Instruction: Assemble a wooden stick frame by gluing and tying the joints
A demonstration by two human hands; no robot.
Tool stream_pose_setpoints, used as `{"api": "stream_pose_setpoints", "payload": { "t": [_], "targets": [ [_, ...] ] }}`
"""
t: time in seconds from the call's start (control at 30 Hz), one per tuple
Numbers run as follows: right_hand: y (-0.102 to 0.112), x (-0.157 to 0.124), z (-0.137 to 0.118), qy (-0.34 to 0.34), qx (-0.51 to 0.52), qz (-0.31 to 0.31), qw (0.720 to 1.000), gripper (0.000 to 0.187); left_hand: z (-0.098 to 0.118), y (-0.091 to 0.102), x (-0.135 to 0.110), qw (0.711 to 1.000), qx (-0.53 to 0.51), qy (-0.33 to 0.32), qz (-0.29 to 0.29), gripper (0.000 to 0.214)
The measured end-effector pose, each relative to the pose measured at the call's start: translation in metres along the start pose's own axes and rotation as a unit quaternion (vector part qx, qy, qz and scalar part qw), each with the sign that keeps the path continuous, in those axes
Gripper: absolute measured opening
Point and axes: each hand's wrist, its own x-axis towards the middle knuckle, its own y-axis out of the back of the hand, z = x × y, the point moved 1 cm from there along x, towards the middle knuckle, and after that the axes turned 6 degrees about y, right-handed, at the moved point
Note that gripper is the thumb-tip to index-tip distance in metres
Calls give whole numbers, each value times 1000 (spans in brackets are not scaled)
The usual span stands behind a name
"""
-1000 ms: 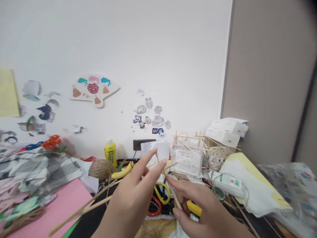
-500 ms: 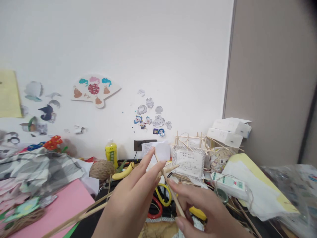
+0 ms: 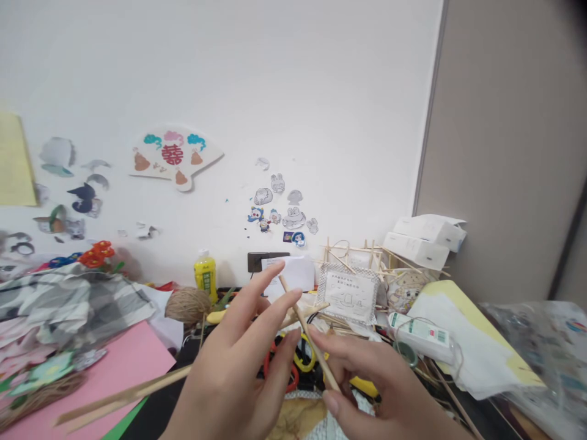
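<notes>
My right hand (image 3: pixel 371 379) is closed, pinching a thin wooden stick (image 3: pixel 316 347) between thumb and fingers. That stick slants up and left, its top end among the fingertips of my left hand (image 3: pixel 233 354). Other wooden sticks (image 3: pixel 132 394) run behind my left hand, stick out at lower left and seem to show again beyond its fingers. My left fingers are bent round them, the index and middle fingers somewhat apart; its palm is hidden. Below and between the hands lie red-handled scissors (image 3: pixel 293 380) and yellow-handled scissors (image 3: pixel 306 362), partly covered.
A twine ball (image 3: pixel 187 305) and a yellow bottle (image 3: pixel 206 276) stand by the wall. Pink paper (image 3: pixel 137 354) and checked cloth (image 3: pixel 68 299) lie left. Behind the hands is a drawn-on padded panel (image 3: pixel 348 295) near a stick frame (image 3: pixel 353 253). White boxes (image 3: pixel 417 250) and a white packet (image 3: pixel 422 336) are right.
My left fingers have spread and its thumb has come into view near the thin stick. The sticks at lower left have shifted. The right hand keeps its pinch.
</notes>
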Motion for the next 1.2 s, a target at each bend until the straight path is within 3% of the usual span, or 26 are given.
{"api": "stream_pose_setpoints", "payload": {
  "t": [0.17, 0.73, 1.2],
  "targets": [
    [-2, 0, -1, 6, -24, 23, 999, 68, 0, 1, 1, 1000, -18, 5, -2, 29],
    [0, -1, -4, 29, -31, 9, 999, 70, 3, 4, -2, 999, -25, 28, 6, 29],
    [-1, 4, -11, 52, -52, -7, 997, 59, 1, 13, -5, 999, 14, -18, 47, 21]
  ]
}}
